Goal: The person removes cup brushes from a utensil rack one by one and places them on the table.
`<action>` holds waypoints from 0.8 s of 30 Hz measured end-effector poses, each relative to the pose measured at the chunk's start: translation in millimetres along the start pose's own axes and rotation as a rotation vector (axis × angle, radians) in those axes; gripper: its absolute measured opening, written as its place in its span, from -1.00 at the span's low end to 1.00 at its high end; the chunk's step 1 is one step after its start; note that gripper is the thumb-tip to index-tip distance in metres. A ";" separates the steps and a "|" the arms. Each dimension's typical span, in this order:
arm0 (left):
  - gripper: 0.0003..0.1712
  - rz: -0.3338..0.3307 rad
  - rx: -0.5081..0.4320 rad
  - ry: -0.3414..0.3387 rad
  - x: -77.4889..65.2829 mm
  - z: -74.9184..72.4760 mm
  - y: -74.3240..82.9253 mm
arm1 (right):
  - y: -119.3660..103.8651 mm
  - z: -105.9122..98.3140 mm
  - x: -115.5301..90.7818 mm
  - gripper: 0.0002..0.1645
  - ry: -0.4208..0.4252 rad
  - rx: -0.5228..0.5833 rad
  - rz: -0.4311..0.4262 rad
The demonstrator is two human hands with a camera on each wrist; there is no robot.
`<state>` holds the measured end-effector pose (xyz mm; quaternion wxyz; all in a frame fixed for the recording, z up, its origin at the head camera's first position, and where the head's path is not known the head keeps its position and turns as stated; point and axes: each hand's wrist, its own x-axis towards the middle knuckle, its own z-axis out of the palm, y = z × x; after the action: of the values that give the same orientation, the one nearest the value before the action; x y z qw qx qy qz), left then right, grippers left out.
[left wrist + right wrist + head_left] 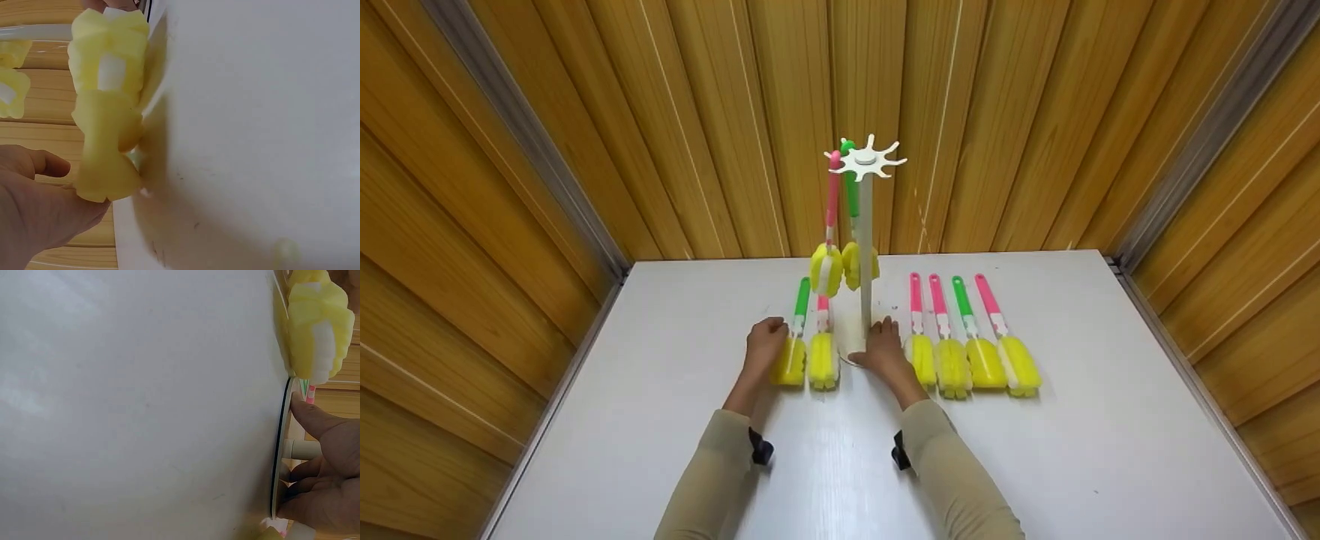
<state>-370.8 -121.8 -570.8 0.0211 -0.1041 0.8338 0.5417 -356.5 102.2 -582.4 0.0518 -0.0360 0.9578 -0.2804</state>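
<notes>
My left hand [766,346] is beside the neck of a green-handled sponge brush [790,364] lying on the table. In the left wrist view its thumb stands apart from the yellow sponge head [107,157], and the fingertips are partly hidden behind that sponge. Next to this brush lies a pink-handled sponge brush [823,361]. My right hand [886,354] presses on the round base [286,422] of a white stand [865,247], thumb and fingers spread. From the stand's star-shaped hook top [866,159] hang a pink-handled brush [826,270] and a green-handled brush [852,195].
Right of the stand, several more sponge brushes [954,367] lie in a row, handles pointing away from me. The white table [1110,420] ends at wood-patterned panels [1005,127] behind and on both sides, with metal corner posts [540,127].
</notes>
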 end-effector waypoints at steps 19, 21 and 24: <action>-0.55 0.452 -0.173 0.087 -37.4 12.2 101.0 | 0.3 -2.5 -4.0 0.06 -0.054 0.032 0.064; -0.54 0.517 -0.166 0.095 -39.4 12.8 114.1 | 1.6 -1.9 -2.5 0.07 -0.057 0.012 0.056; -0.53 0.596 -0.162 0.091 -39.8 12.6 132.1 | 3.0 0.6 2.2 0.08 -0.044 -0.049 0.016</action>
<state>-358.9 -52.6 -451.4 -0.1841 0.1193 0.7818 0.5837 -358.7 104.1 -584.7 0.0744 -0.0358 0.9632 -0.2558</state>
